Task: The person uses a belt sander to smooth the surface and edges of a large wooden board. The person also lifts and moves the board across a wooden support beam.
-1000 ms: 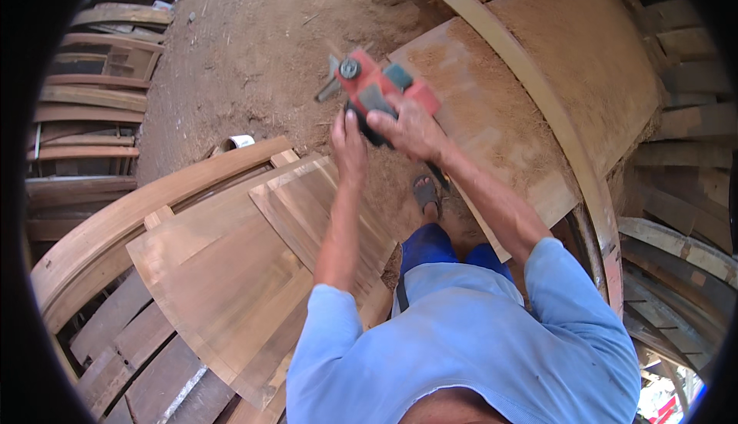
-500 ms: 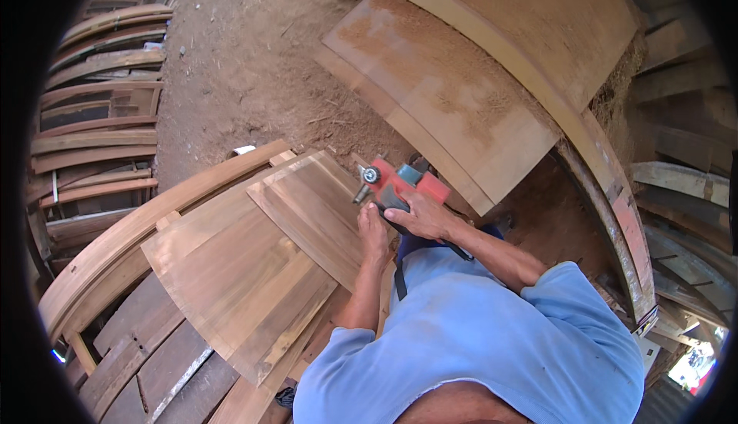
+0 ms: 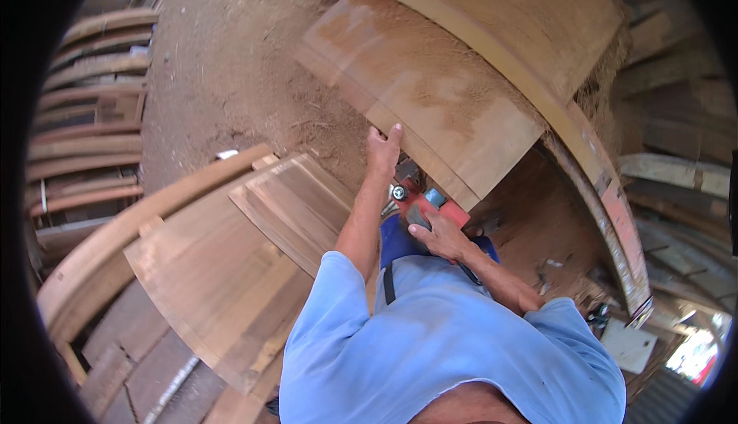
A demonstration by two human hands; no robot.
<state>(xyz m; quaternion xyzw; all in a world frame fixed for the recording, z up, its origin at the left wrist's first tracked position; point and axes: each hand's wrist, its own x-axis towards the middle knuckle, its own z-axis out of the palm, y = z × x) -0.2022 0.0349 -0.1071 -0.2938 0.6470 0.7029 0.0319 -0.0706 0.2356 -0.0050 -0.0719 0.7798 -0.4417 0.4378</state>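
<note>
My right hand (image 3: 443, 239) is wrapped round the grip of a red electric hand planer (image 3: 415, 200) with a grey-blue part and a dark knob. The planer hangs in front of my waist, beside the near edge of a wooden panel (image 3: 430, 93). My left hand (image 3: 383, 146) grips that panel's near edge, thumb on top and the fingers partly hidden at the edge. Sawdust covers much of the panel's face, with a paler strip along its edge.
On my left, several wooden panels (image 3: 223, 270) lie stacked on boards beside a long beam (image 3: 154, 209). A long beam (image 3: 492, 47) borders the sawdust-covered panel on its far side. Stacked timber (image 3: 92, 132) lines the far left, and shavings litter the dirt floor (image 3: 238, 63).
My left hand has come off the planer and reached forward to the panel's edge. The planer, now in my right hand alone, has moved lower and nearer my body.
</note>
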